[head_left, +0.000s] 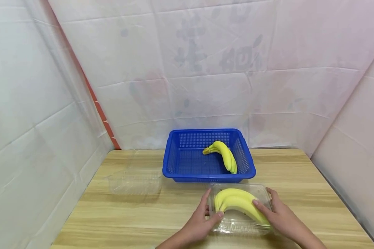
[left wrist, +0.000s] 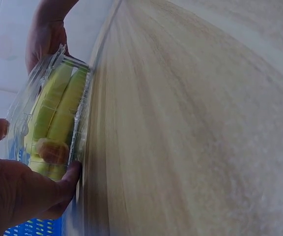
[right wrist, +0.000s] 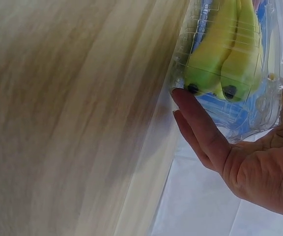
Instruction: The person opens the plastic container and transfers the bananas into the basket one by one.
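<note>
A clear plastic clamshell box [head_left: 237,224] with a bunch of yellow bananas [head_left: 238,199] inside is near the front of the table, its lid over the fruit. My left hand [head_left: 202,219] grips its left end, thumb at the near corner. At the right end, my right hand [head_left: 282,216] holds the box with the thumb across the lid and fingers along the side. In the left wrist view, the bananas' brown stem end [left wrist: 53,151] faces my left hand. Dark, greenish banana tips [right wrist: 230,91] show through the plastic beside my right fingers in the right wrist view.
Behind the box stands a blue plastic basket [head_left: 190,178] holding another banana bunch [head_left: 225,155]. A second clear clamshell box [head_left: 135,183] sits open at the left. White sheeting [head_left: 137,97] hangs around the back and sides of the wooden table [head_left: 118,221].
</note>
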{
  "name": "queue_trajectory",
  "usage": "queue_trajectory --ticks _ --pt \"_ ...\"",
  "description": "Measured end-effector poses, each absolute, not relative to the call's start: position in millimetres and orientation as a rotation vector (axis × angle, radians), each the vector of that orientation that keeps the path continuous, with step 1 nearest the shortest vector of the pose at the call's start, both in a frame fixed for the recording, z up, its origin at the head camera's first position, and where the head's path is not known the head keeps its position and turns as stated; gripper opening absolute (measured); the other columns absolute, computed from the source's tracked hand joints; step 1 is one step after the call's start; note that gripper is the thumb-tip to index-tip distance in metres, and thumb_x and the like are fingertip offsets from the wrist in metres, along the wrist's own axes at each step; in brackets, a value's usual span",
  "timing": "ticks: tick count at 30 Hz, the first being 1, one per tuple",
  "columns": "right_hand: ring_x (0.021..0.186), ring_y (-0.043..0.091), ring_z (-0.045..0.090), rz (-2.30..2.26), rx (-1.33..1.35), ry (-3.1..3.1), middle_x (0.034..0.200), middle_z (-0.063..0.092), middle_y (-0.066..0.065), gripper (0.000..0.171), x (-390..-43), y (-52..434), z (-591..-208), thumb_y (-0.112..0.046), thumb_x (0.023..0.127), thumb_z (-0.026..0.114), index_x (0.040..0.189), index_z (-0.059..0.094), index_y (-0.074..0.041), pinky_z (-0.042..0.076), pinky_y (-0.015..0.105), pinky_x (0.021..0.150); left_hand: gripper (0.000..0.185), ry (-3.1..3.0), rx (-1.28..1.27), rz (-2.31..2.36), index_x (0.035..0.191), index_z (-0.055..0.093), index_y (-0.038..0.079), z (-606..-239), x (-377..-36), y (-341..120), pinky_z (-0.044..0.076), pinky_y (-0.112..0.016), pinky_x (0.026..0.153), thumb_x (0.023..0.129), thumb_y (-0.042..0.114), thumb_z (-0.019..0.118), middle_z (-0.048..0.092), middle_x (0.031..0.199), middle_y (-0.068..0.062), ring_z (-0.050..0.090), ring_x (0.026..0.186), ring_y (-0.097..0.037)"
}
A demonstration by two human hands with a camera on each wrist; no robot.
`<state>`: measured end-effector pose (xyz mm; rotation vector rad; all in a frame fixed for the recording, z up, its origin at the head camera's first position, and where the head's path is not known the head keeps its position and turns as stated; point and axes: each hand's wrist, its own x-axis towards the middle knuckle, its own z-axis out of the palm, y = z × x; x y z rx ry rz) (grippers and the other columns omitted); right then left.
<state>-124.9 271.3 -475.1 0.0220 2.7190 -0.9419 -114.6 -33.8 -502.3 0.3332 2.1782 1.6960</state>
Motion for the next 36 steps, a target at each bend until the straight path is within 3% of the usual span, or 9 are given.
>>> queue_trajectory --ticks 22,29,36 --pt "0.142 0.068 0.043 -0.977 0.011 2.726 0.153 0.035 0.053 0.096 -120 269 -475 -0.057 0.112 0.043 0.165 0.004 0.013 0.043 0.076 0.110 0.092 2.185 0.324 1.669 0.173 0.012 0.025 -500 -114 -36 0.059 -0.032 0.086 0.104 0.038 0.070 0.068 0.130 -0.013 0.065 0.119 -0.023" --pt "0.149 0.068 0.030 -0.987 0.047 2.624 0.163 0.018 0.050 0.101 -122 273 -477 -0.064 0.110 0.039 0.167 -0.002 0.010 0.042 0.078 0.109 0.092 2.155 0.292 1.720 0.173 0.013 0.023 -504 -113 -36 0.059 -0.030 0.082 0.103 0.033 0.071 0.068 0.125 -0.012 0.065 0.115 -0.021" --pt "0.151 0.068 0.024 -1.021 0.056 2.581 0.165 0.011 0.049 0.103 -121 280 -481 -0.064 0.110 0.040 0.168 -0.009 0.005 0.043 0.079 0.108 0.093 2.156 0.285 1.704 0.173 0.015 0.024 -503 -115 -35 0.057 -0.028 0.080 0.102 0.039 0.072 0.068 0.122 -0.008 0.063 0.112 -0.017"
